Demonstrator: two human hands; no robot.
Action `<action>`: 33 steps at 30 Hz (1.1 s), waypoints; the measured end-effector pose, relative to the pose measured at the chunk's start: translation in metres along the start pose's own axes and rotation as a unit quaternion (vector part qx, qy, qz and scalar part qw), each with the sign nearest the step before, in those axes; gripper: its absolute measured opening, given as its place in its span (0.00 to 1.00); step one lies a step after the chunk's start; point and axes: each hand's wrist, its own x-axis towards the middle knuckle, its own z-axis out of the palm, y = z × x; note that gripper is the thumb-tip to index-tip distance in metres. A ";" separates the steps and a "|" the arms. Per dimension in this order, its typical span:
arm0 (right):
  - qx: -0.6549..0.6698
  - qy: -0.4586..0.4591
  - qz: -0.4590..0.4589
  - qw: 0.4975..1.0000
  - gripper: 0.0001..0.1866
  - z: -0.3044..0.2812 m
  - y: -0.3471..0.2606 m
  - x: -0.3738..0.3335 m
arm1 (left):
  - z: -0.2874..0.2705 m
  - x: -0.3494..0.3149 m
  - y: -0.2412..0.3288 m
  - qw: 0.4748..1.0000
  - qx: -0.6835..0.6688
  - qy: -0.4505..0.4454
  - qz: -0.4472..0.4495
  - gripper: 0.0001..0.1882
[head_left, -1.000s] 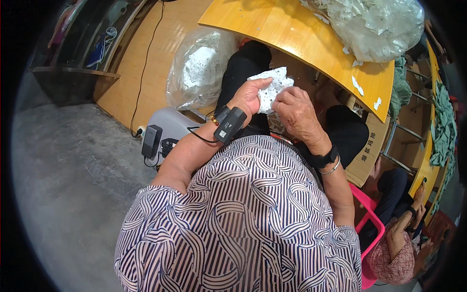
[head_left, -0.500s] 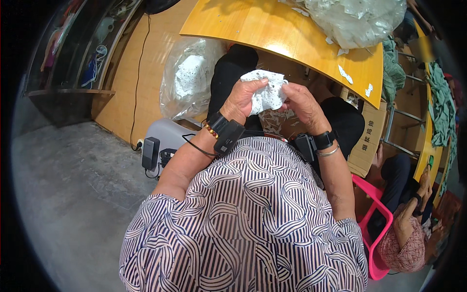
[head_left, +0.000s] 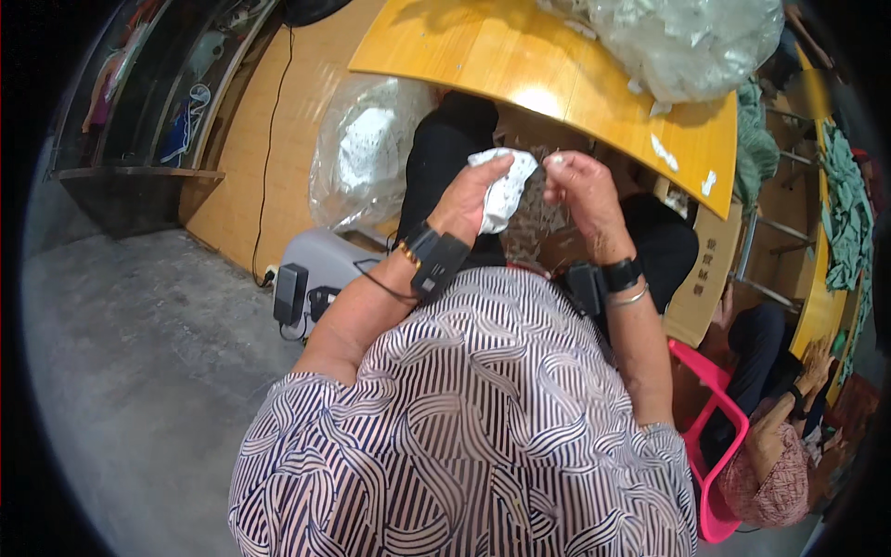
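Observation:
My left hand (head_left: 471, 197) is closed on a white sheet with small dark holes or specks (head_left: 504, 192), thumb on top. The sheet looks folded or bunched; whether it is cloth or paper I cannot tell. Just to its right, apart from it, my right hand (head_left: 587, 186) is raised with thumb and forefinger pinched together. A tiny pale bit may sit at those fingertips, too small to name. Both hands are above my lap, in front of the yellow table (head_left: 445, 42). Below them, white scraps (head_left: 531, 218) lie in a box-like space between my knees.
A clear bag of white speckled pieces (head_left: 367, 148) stands left of my knee. On the table lie a big clear plastic bag (head_left: 691, 46) and loose white scraps (head_left: 665, 153). A cardboard box (head_left: 698, 278) and pink chair (head_left: 710, 446) are at right, beside another person (head_left: 766, 464).
My right hand has let go of the white sheet and moved slightly right and up, its fingers pinched. The sheet has stayed in my left hand and now looks narrower.

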 end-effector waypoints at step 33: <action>-0.096 0.213 -0.206 0.950 0.07 -0.006 -0.119 0.108 | -0.119 -0.061 0.106 0.974 -0.021 0.175 0.140 0.16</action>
